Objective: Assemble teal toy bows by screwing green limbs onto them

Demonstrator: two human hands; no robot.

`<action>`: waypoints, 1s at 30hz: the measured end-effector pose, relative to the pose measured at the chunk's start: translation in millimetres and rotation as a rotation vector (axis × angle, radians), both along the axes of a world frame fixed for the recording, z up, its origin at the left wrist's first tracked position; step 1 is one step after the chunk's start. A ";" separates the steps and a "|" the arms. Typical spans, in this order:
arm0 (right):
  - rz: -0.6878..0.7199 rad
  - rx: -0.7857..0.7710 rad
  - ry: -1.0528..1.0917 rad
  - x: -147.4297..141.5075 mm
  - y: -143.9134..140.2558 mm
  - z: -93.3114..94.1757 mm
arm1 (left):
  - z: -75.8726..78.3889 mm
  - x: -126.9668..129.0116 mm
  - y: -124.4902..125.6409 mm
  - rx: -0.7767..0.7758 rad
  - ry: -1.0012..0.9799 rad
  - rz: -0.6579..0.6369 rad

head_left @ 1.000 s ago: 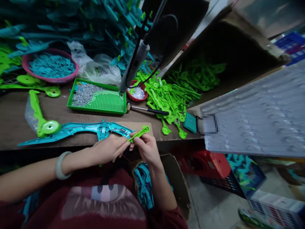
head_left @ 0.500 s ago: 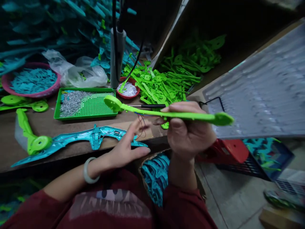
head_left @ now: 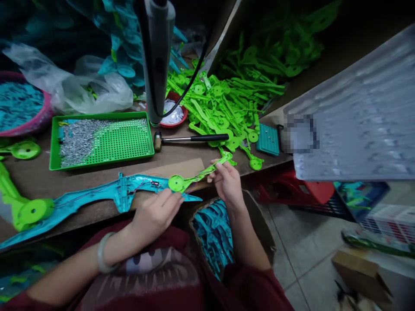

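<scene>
Brown and cluttered, the workbench (head_left: 97, 181) is seen from above, with heaps of plastic parts banked along its far side. At the near edge a long teal bow piece (head_left: 97, 196) is laid flat, running from 8 o'clock toward the centre.

A slim green arm (head_left: 197, 175) with a round disc at one end is held over the bow piece's right end. Its thin end is pinched between the fingertips of the right hand (head_left: 228, 183), at 3 o'clock of the disc; the fingers are closed on it. The left hand (head_left: 155, 214) is placed at 7 o'clock of the disc, its fingers partly curled and their tips laid against the disc and the bow piece below; whether anything is truly gripped by it cannot be told. A pale bangle (head_left: 103, 258) is worn on the left wrist.

At 12 o'clock of the hands a hammer (head_left: 191, 139) is laid crosswise. At 10 o'clock a green tray (head_left: 129, 149) is partly filled with small metal screws. A grey hanging tool (head_left: 157, 56) is seen above the tray's right corner. At 1 o'clock green parts (head_left: 227, 103) are piled. Below the bench edge, between the forearms, a carton (head_left: 256, 224) of teal parts is placed.
</scene>
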State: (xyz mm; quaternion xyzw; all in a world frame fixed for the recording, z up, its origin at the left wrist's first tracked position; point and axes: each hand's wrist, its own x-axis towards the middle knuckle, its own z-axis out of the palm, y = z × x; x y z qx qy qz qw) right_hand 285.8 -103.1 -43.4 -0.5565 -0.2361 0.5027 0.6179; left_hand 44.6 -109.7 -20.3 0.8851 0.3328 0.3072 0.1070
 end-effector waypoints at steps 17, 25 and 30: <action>0.310 -0.231 0.027 -0.4 30.4 -6.8 | -13.7 -21.0 9.5 0.092 0.133 -0.126; 0.205 -0.185 -0.648 3.1 25.2 -10.7 | -19.1 -18.6 9.3 0.031 0.091 -0.013; 0.421 0.338 -1.334 -3.5 4.1 -4.4 | -21.7 -17.8 13.2 0.035 0.126 -0.048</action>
